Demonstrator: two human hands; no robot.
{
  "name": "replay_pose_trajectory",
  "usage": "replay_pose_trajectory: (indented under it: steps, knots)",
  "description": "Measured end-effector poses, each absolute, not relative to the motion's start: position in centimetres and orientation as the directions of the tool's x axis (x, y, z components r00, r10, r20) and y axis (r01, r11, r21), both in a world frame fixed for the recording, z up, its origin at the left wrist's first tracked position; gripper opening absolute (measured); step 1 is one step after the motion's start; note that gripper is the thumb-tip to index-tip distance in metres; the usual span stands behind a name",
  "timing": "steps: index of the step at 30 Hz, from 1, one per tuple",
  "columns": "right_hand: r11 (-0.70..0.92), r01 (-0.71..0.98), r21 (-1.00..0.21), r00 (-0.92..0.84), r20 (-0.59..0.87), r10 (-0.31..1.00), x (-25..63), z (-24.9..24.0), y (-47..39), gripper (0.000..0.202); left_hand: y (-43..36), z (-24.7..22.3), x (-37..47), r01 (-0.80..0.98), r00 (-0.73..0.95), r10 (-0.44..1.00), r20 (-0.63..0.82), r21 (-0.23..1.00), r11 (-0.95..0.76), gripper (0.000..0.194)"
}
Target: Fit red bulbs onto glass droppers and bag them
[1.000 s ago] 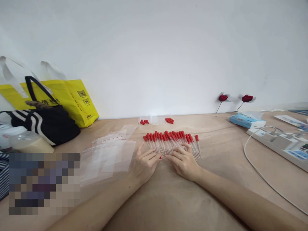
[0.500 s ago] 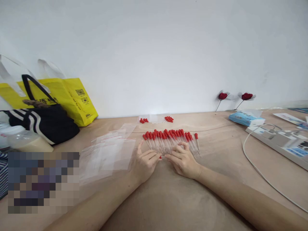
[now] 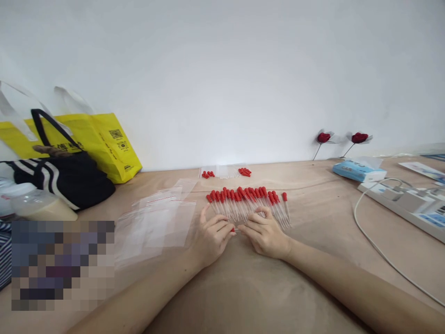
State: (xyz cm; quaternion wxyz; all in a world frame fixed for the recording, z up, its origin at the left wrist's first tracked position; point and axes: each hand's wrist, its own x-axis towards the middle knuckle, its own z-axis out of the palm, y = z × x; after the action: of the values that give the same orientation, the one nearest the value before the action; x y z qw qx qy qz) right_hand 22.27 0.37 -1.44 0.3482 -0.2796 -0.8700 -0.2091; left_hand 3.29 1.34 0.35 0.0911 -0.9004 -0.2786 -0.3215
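My left hand [image 3: 214, 234] pinches a red rubber bulb [image 3: 232, 229], mostly covered by the fingertips. Opposite it, my right hand [image 3: 266, 234] grips a thin clear glass tube [image 3: 238, 230], of which only a short piece shows. Bulb and tube meet in line between the hands; how far the tube sits inside cannot be seen. Just beyond the fingers lies a row of glass droppers [image 3: 239, 195] with red bulbs pointing to the wall. Farther back are loose red bulbs [image 3: 244, 172] in two small groups, with clear tubes [image 3: 227, 175] between them.
Clear zip bags [image 3: 167, 222] overlap on the left. Behind them stand a yellow bag [image 3: 114, 153], a black bag [image 3: 83, 178] and a bottle [image 3: 45, 204]. At right are a tissue pack [image 3: 358, 170], a power strip [image 3: 410, 208], a white cable [image 3: 368, 241] and two artificial roses [image 3: 359, 138].
The left fingers have shifted slightly on the bulb, and more red shows at their tips. Both hands stay close together in nearly the same place. The view has turned a little.
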Motion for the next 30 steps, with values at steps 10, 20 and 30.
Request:
replay_pose_trajectory:
  steps: [10,20,30]
  knots:
    - [0.786,0.615,0.067,-0.572,0.724,0.386,21.8,-0.9,0.7,0.02,1.5,0.1,3.5,0.536,0.642,0.445,0.624,0.05,-0.843,0.019]
    - [0.715,0.698,0.041,-0.493,0.752,0.438,23.2,-0.9,0.4,0.016,2.0,0.6,2.0,0.595,0.614,0.545,0.571,0.119,-0.795,0.014]
    - [0.728,0.684,0.041,-0.525,0.721,0.453,22.7,-1.4,0.5,0.02,1.5,0.8,2.6,0.564,0.641,0.533,0.553,0.131,-0.815,0.013]
